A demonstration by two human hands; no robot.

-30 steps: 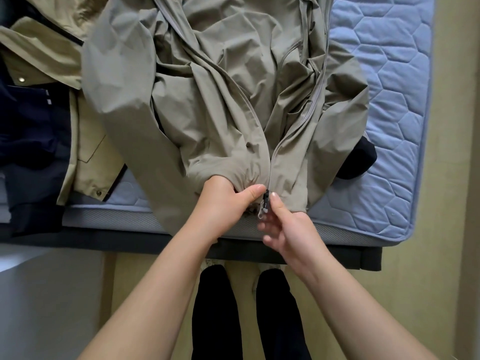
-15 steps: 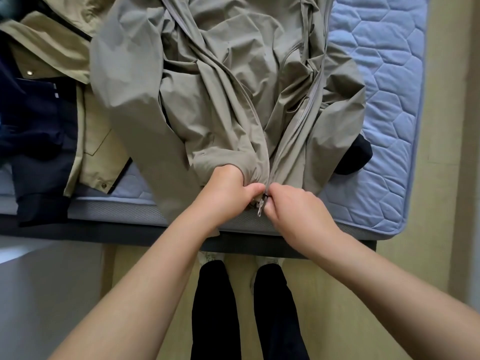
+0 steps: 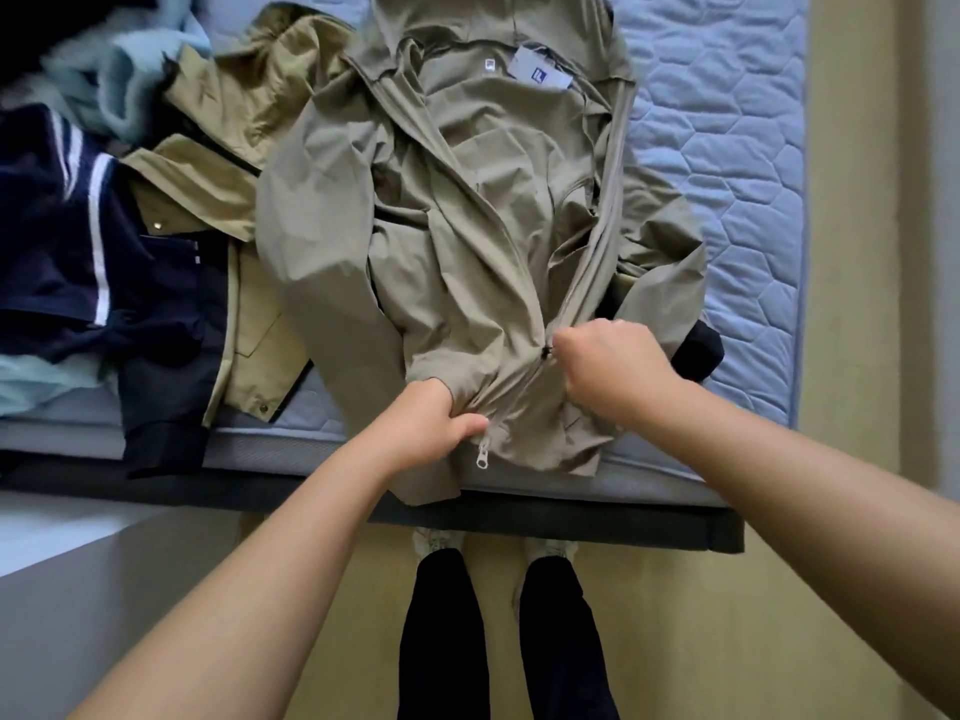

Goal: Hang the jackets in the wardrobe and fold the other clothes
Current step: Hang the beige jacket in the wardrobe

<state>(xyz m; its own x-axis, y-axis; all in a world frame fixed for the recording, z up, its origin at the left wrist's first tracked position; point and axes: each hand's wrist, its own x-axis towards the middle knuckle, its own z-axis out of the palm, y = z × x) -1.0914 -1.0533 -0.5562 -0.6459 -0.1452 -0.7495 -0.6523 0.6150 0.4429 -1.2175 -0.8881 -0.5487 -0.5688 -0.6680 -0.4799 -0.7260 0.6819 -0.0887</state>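
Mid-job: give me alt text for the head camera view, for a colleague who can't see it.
A person's left hand grips the hem of a khaki jacket spread on a mattress, while the right hand pinches its zip slider just above the hem. A tan jacket and a navy garment lie to its left.

At the collar of the khaki jacket (image 3: 467, 226), a white paper tag (image 3: 543, 72) bears a blue square reading "L" (sewn label (image 3: 489, 65) beside it illegible).
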